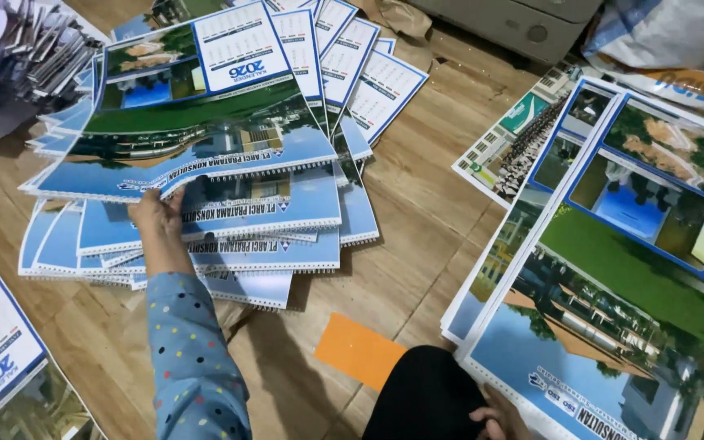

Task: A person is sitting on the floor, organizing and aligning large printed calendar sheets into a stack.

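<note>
Right hand gripping big calendar sheet, left hand lifting spiral-bound calendar

You get one view only, from the camera on your head, tilted steeply down at the wooden floor in front of you. It sits close: your left hand and right hand fill the lower frame, calendar stacks spread ahead. No second view to share.
</note>
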